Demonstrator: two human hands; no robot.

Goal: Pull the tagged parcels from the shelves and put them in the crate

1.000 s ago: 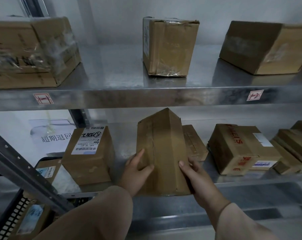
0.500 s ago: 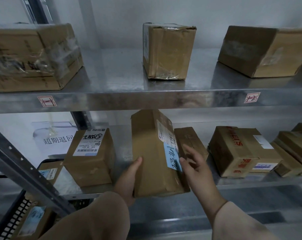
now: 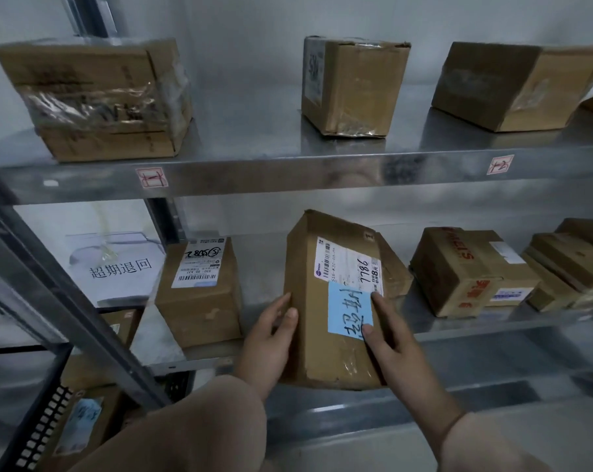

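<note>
Nearest: two pale sleeves, the left sleeve [image 3: 186, 430] filling the low centre.

Near left, low: black perforated crate [image 3: 39, 427], partly behind a slanting metal strut [image 3: 83, 318]. Inside it lies a crated box [image 3: 83, 424] with what looks like a blue slip on it, blurred.

Centre: tagged parcel [image 3: 336, 362], brown carton, upright, held at the front edge of the lower shelf [image 3: 492, 327]. Its bottom hangs past the shelf lip. It carries a blue tag [image 3: 350, 310] with handwriting, below a white shipping label [image 3: 347, 264].
- Left hand [image 3: 271, 338]: grip clamped on the parcel's left edge, thumb on the front face, fingers round the side.
- Right hand [image 3: 393, 349]: grip on the parcel's right side, thumb and forefinger touching the tag's right edge. The other fingers are hidden, probably behind the carton.

Farther, lower shelf: labelled box [image 3: 199, 311] just left of the parcel, red-lettered box [image 3: 458, 270] to the right, stacked flat cartons [image 3: 567, 264] at far right. A paper sign [image 3: 118, 267] hangs behind at left.

Farthest, upper shelf [image 3: 288, 168]: taped box [image 3: 97, 103] left, upright box [image 3: 356, 86] centre, angled box [image 3: 513, 86] right, well apart.
</note>
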